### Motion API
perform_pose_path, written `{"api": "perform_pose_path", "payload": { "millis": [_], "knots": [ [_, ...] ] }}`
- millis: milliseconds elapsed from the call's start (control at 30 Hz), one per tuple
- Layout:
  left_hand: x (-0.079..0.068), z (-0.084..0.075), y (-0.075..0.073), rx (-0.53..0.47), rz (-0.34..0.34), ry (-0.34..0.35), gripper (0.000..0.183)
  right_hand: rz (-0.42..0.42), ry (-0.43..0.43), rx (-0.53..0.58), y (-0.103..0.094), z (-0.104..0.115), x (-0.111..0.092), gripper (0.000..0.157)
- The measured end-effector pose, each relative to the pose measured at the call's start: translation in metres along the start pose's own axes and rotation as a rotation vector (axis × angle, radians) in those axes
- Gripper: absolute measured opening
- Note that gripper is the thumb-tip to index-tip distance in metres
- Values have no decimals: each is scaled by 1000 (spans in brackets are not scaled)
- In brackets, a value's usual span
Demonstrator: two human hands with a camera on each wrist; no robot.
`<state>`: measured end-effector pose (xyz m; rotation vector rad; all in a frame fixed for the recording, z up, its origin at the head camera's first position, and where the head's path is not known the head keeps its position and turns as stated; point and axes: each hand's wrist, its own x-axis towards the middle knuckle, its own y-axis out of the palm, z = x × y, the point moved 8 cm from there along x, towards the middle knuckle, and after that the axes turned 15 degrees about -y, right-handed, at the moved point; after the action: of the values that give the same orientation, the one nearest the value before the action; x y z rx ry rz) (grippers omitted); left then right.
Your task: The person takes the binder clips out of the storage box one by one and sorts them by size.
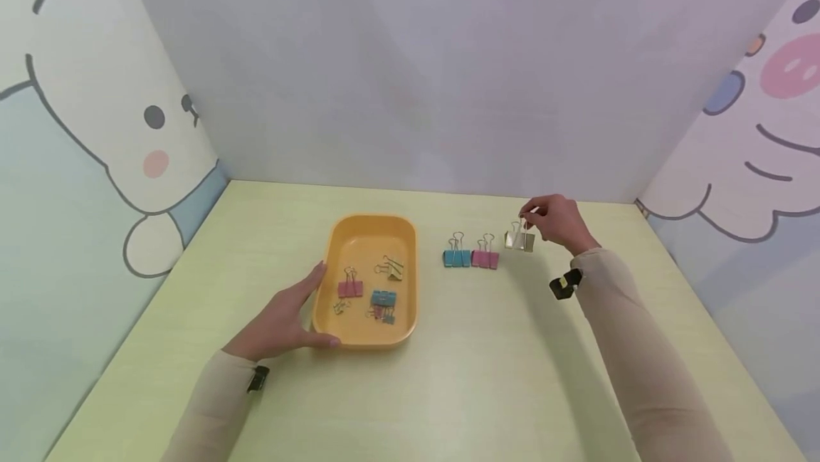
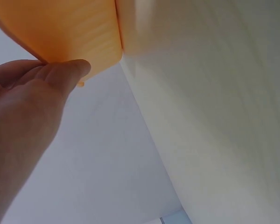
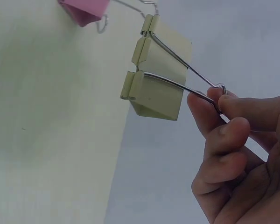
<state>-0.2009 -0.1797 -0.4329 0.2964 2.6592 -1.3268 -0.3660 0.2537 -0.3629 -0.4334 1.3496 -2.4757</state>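
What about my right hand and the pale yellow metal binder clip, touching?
Touching; the right wrist view shows your right hand pinching the clip by its handle.

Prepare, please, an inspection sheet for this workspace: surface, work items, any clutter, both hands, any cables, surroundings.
Surface: pale yellow tabletop.
Work items: orange tray with pink, yellow and blue binder clips inside; blue binder clip and pink binder clip side by side outside it, handles up.
Clutter: nothing seen.
Left hand: rests against the tray's near-left corner.
Right hand: pinches the wire handles of a pale yellow binder clip; tabletop contact unclear.
Cables: nothing seen.
Surroundings: plain grayish back wall, cartoon-printed side panels.
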Motion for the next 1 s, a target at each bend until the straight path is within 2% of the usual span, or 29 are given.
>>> {"api": "perform_pose_path", "payload": {
  "millis": [200, 333, 1000],
  "knots": [
    [0, 0, 1, -1, 10, -7, 131, 18, 30, 21, 23, -23, -8, 22],
    [0, 1, 2, -1, 14, -14, 131, 20, 30, 34, 31, -30, -12, 22],
    [0, 0, 1, 16, 3, 0, 132, 37, 29, 48, 41, -30, -17, 23]
  ]
}}
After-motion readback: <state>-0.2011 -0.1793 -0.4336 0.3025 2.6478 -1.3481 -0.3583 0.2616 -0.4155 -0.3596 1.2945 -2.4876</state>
